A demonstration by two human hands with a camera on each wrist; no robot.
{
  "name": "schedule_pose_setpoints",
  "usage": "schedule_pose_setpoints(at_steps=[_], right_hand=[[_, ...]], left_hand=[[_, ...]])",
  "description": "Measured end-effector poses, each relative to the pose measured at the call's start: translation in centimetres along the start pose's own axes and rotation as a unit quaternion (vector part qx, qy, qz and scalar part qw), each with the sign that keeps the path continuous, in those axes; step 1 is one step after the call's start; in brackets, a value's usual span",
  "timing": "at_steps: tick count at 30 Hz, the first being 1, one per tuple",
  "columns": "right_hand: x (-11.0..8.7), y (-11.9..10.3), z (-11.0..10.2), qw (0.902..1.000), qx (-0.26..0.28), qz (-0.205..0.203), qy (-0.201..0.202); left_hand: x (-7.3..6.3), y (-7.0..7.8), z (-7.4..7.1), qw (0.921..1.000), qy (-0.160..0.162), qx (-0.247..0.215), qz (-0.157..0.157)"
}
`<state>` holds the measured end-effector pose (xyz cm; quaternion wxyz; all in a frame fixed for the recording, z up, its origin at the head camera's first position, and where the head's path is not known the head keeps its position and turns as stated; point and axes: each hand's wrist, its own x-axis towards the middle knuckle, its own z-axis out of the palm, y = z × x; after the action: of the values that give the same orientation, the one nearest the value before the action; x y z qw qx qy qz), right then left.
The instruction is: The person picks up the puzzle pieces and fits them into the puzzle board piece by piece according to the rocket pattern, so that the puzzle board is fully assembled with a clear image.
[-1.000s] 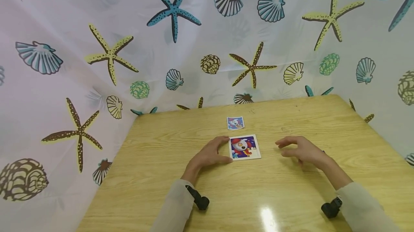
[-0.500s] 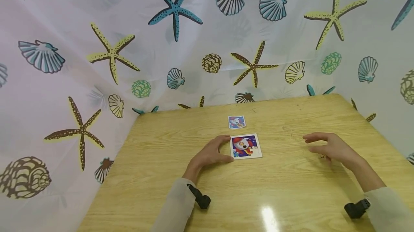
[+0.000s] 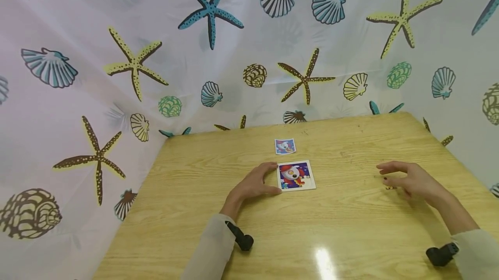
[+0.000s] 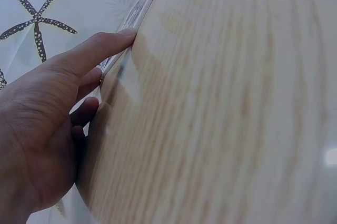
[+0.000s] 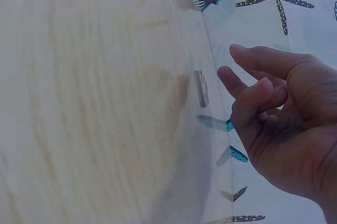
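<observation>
A small square jigsaw puzzle [image 3: 295, 175] in a white tray shows a red and white cartoon figure, with a pale bare patch at its lower right. My left hand [image 3: 255, 183] grips its left side, thumb and forefinger at the two corners; the left wrist view sees the tray [image 4: 143, 7] nearly edge-on. Farther right, my right hand [image 3: 417, 183] hovers over the table, its fingers loosely bent and holding nothing. Just beyond those fingertips lies a small puzzle piece [image 5: 201, 88], partly hidden by the hand in the head view.
Behind the puzzle lies a small picture card [image 3: 285, 146] with a similar figure. The wooden table [image 3: 218, 158] meets a curtain [image 3: 234, 63] printed with starfish and shells along its back and sides.
My right hand has moved right, away from the puzzle, and a small piece has come into sight by its fingers. The left hand keeps its place at the tray.
</observation>
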<state>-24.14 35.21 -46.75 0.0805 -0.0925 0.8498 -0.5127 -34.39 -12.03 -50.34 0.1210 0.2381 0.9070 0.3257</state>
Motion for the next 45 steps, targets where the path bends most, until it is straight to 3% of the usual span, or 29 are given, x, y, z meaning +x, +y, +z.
schedule_pose_setpoints(at_steps=[5,20,35,45], right_hand=[[-0.3,0.5,-0.2,0.9999,0.007,0.01,-0.011],[-0.4,1.7,-0.6,0.999,-0.04,0.018,-0.011],[-0.3,1.0,-0.3,0.9992,-0.038,0.008,-0.013],[0.8,-0.4,0.4,0.9999,0.001,-0.011,-0.007]], left_hand=[[0.0,-0.1,0.1,1.0,0.002,-0.004,0.001],[0.0,0.2,-0.1,1.0,0.003,-0.006,-0.002],[-0.1,0.0,0.2,0.9999,-0.001,-0.015,0.005],[-0.1,-0.1,0.0,0.9999,0.002,-0.013,0.005]])
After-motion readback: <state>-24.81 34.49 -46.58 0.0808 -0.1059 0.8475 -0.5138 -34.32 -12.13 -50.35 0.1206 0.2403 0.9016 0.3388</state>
